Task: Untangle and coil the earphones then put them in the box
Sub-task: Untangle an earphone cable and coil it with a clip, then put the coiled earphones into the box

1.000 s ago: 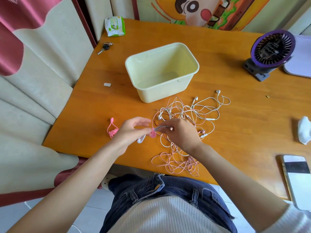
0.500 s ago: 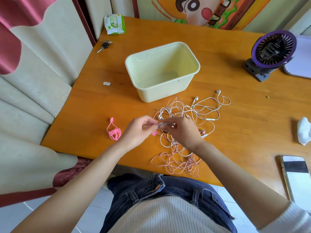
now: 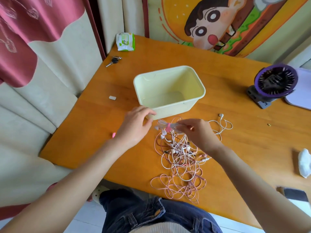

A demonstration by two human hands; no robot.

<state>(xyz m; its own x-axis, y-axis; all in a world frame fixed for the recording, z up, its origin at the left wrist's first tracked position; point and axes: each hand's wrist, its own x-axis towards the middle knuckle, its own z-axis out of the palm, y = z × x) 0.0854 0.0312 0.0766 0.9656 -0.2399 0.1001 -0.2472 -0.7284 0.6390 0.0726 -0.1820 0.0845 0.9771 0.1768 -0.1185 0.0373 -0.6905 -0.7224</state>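
Note:
A pale yellow box [image 3: 168,107] stands open and empty on the orange table. My right hand [image 3: 197,132] pinches a small bundle of white earphones [image 3: 165,126] with a pink tie, held just in front of the box. My left hand [image 3: 136,126] hovers by the box's front left corner, its fingers loosely curled and holding nothing. A tangle of white and pink earphones [image 3: 181,158] lies on the table below my right hand, with pink loops reaching the near edge. A pink coiled cable [image 3: 114,135] is mostly hidden behind my left hand.
Keys [image 3: 113,60] and a packet of wipes [image 3: 125,41] lie at the far left corner, and a small white piece [image 3: 112,98] sits left of the box. A purple fan [image 3: 276,83] stands at the right. A tissue [image 3: 303,163] and a phone [image 3: 294,194] lie near the right edge.
Both hands have moved up the table toward the box. My left hand has let go of the small bundle, which my right hand now holds alone.

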